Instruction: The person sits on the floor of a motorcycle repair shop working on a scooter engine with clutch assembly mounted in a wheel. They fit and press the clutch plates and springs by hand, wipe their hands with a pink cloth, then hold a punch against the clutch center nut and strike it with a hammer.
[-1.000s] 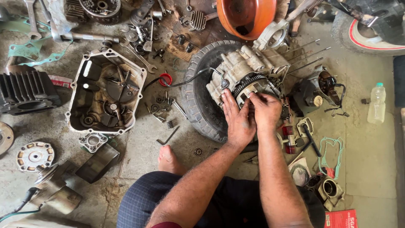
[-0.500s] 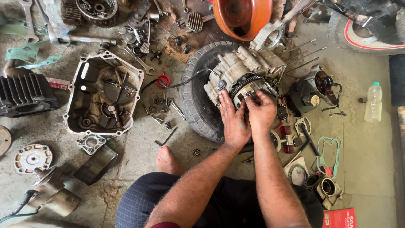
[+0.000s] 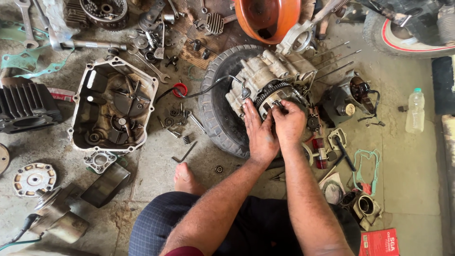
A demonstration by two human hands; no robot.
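Observation:
A grey motorcycle engine block [image 3: 265, 73] rests on a black tyre [image 3: 215, 111] laid flat on the concrete floor. Its round clutch assembly [image 3: 275, 92] faces me. My left hand [image 3: 259, 135] lies flat against the lower left of the clutch, fingers pointing up. My right hand [image 3: 288, 121] sits beside it, with its fingertips pinched on a small metal part at the clutch centre. What that part is cannot be made out. Both forearms reach up from my lap.
An open engine side cover [image 3: 113, 106] lies left of the tyre, with loose bolts and an Allen key [image 3: 185, 152] between. An orange bowl [image 3: 268, 16] sits behind the engine. A finned cylinder [image 3: 23, 106], wrenches, gaskets, a plastic bottle [image 3: 415, 111] and my bare foot [image 3: 185, 178] surround the spot.
Both hands have shifted slightly up onto the clutch centre, and the right fingertips have closed on a small part there. The view has tilted a little.

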